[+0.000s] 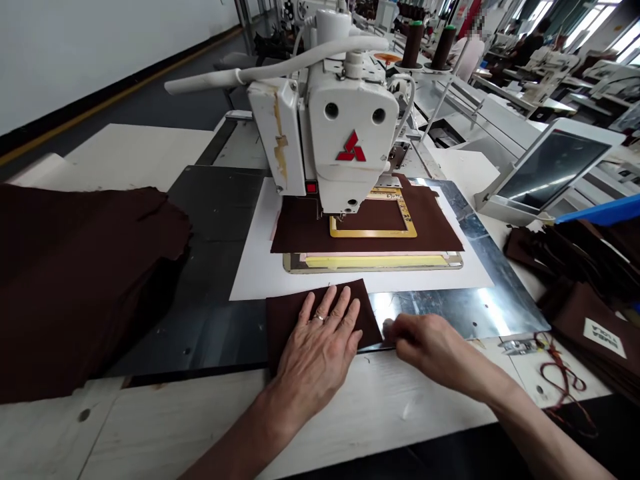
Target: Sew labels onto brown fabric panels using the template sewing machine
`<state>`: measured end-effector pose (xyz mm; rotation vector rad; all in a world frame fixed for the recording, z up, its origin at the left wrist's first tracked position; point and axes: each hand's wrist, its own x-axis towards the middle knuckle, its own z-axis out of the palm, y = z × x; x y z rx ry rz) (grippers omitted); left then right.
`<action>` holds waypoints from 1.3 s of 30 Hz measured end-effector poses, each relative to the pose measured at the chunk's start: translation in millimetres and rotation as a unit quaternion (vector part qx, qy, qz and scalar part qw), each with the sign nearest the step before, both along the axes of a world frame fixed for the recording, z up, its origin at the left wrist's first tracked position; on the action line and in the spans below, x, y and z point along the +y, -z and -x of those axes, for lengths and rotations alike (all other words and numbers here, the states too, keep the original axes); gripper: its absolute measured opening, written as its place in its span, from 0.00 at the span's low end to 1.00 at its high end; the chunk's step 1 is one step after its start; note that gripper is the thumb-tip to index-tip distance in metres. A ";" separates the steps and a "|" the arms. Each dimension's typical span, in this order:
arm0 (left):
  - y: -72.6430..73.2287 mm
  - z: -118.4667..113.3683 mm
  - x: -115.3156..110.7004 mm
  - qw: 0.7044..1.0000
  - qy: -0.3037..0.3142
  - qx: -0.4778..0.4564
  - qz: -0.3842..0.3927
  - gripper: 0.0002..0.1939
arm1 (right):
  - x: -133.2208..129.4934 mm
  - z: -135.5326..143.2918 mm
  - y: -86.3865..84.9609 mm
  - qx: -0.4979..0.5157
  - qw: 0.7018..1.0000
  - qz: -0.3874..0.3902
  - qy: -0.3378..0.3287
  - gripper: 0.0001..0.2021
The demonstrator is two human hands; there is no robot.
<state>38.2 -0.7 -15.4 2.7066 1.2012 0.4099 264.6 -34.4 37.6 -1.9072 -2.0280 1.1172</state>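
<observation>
My left hand (325, 340) lies flat on a small dark brown fabric piece (285, 317), fingers outstretched, a ring on one of them. That piece rests at the front edge of the shiny metal plate (440, 310). Just right of its corner, my right hand (425, 343) is closed, with a small greyish tip showing at its fingers; what it holds is unclear. Ahead stands a white sewing machine (350, 127), its needle area over a larger brown fabric panel (310, 227). A yellow frame (373, 233) lies on that panel, above a white sheet (265, 267).
A thick stack of brown fabric (85, 280) sits at left. On the right are a tilted screen (555, 167), more brown pieces with a white label (604, 337), and thread snips (520, 347) beside tangled thread (563, 370). Thread cones (413, 45) stand behind the machine.
</observation>
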 end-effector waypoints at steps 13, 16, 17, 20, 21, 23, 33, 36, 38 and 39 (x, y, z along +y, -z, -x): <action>-0.2 -0.7 -0.3 1.000 -0.002 -0.012 -0.001 0.26 | -2.1 -5.7 2.7 0.040 0.998 0.026 0.029 0.09; 0.1 -1.2 0.1 1.000 -0.003 -0.015 0.002 0.26 | -2.9 -12.1 -1.3 0.071 0.994 0.058 0.062 0.11; 0.0 -1.4 0.3 1.000 -0.003 -0.014 0.002 0.26 | -2.7 -9.1 -1.2 0.069 0.995 0.054 0.057 0.11; -0.5 -1.9 0.5 1.000 -0.002 -0.011 -0.003 0.26 | -0.7 6.9 2.0 0.017 0.999 -0.002 0.031 0.11; -0.7 -1.9 0.4 1.000 -0.001 -0.010 -0.004 0.26 | 0.1 10.6 2.9 0.000 1.000 -0.018 0.023 0.11; -0.8 -1.9 -0.1 1.000 0.000 -0.010 -0.003 0.26 | 0.9 10.6 3.0 -0.003 1.000 -0.017 0.015 0.10; 1.5 -2.8 -1.7 1.000 0.003 -0.008 0.000 0.26 | -6.0 2.0 -2.4 0.019 0.999 0.009 0.027 0.11; 1.1 -2.1 -1.4 1.000 0.002 -0.010 -0.001 0.26 | -5.3 -0.3 -1.6 -0.035 0.999 -0.015 -0.020 0.10; 2.0 -1.1 -1.1 1.000 0.002 -0.008 -0.005 0.27 | -3.0 -10.9 -4.7 -0.044 0.999 -0.002 -0.031 0.10; 2.8 -0.7 -0.8 1.000 0.005 -0.005 -0.012 0.27 | -1.2 -16.0 -6.7 -0.040 0.999 0.002 -0.022 0.11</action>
